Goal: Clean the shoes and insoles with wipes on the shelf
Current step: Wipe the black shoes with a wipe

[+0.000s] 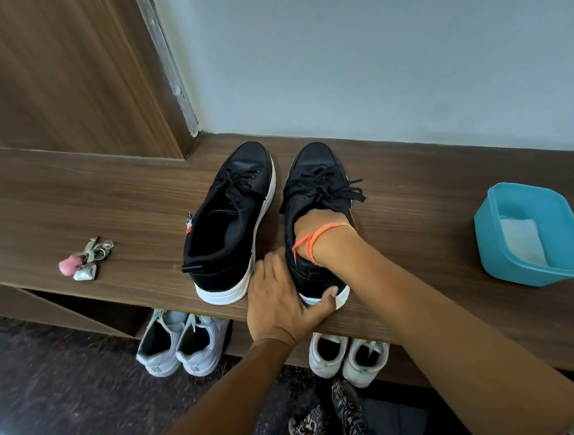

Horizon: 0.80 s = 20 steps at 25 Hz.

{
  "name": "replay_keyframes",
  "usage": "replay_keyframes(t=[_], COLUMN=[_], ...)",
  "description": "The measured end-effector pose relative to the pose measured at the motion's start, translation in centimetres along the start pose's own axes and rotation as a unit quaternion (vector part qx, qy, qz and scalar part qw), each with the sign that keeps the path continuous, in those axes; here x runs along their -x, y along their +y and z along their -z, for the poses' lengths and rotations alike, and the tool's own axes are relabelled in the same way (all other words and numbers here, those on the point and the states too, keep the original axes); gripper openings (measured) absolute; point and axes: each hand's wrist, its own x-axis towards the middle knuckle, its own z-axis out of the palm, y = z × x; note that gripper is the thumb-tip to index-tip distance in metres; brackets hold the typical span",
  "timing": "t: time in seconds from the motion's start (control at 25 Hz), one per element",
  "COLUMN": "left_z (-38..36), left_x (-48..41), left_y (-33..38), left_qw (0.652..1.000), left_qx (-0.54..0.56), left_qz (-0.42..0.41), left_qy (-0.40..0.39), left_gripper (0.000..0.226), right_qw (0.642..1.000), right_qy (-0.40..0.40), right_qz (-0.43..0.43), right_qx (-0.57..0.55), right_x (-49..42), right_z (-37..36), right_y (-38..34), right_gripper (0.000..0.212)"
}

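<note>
Two black sneakers with white soles stand side by side on the wooden shelf [74,193], toes toward the wall. The left shoe [231,213] stands free. My left hand [279,299] grips the heel of the right shoe [315,185], thumb round the back and fingers along its inner side. My right hand [316,223] reaches into that shoe's opening; only its back and the wrist with an orange thread show, and the fingers are hidden inside. White wipes [522,241] lie in a blue plastic container [484,229] at the right of the shelf. No insole is visible.
A bunch of keys with a pink charm [84,259] lies on the shelf's left part. Under the shelf stand a pair of pale grey sneakers [179,342] and a pair of white sneakers [346,357]. A wooden door panel is at the left, a wall behind.
</note>
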Motion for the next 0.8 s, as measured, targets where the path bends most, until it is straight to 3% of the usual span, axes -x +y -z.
replay_keyframes(t=[0.12, 0.32, 0.56, 0.68, 0.8], left_z=[0.0, 0.0, 0.0, 0.2, 0.1], left_x=[0.0, 0.0, 0.1, 0.0, 0.0], left_y=[0.0, -0.1, 0.1, 0.1, 0.1], left_qw=[1.000, 1.000, 1.000, 1.000, 1.000], left_qx=[-0.001, 0.012, 0.017, 0.013, 0.007], left_qz=[0.000, -0.002, -0.003, 0.000, 0.001], left_qy=[-0.002, -0.006, 0.002, -0.002, -0.004], left_gripper=[0.068, 0.068, 0.069, 0.069, 0.070], right_qw=[0.999, 0.996, 0.993, 0.994, 0.991], right_qy=[0.054, -0.073, -0.098, -0.076, -0.035], right_qz=[0.007, 0.049, 0.056, 0.041, 0.018], right_qx=[-0.005, 0.007, -0.032, -0.060, -0.127], right_x=[0.0, 1.0, 1.0, 0.8, 0.3], right_z=[-0.5, 0.4, 0.7, 0.6, -0.1], right_y=[0.2, 1.3, 1.2, 1.1, 0.9], right_gripper=[0.028, 0.027, 0.034, 0.038, 0.028])
